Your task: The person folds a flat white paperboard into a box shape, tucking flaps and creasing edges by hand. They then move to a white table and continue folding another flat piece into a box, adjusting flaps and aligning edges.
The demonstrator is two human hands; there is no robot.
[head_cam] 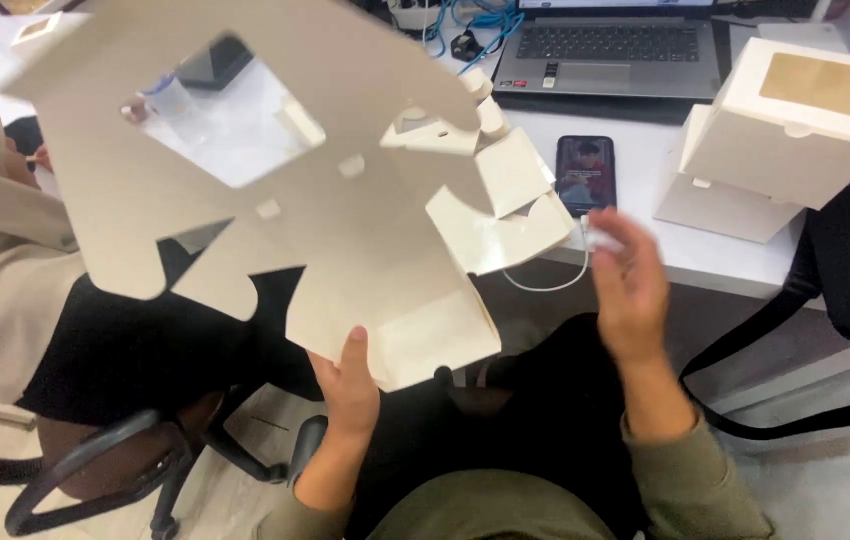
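One flat white die-cut box blank (275, 190) with a square window, filling the upper left of the frame, is pinched at its lower edge by the left hand (348, 385), while the right hand (630, 285) is held open and empty at centre right.

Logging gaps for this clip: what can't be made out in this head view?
- Right hand: motion-blurred; whether it holds anything is unclear.
- Left hand: fingers hidden behind the flat cardboard box blank.
- Laptop: screen cut off by the top edge.
- Phone: picture too small to read.
- Desk: largely hidden behind the blank.
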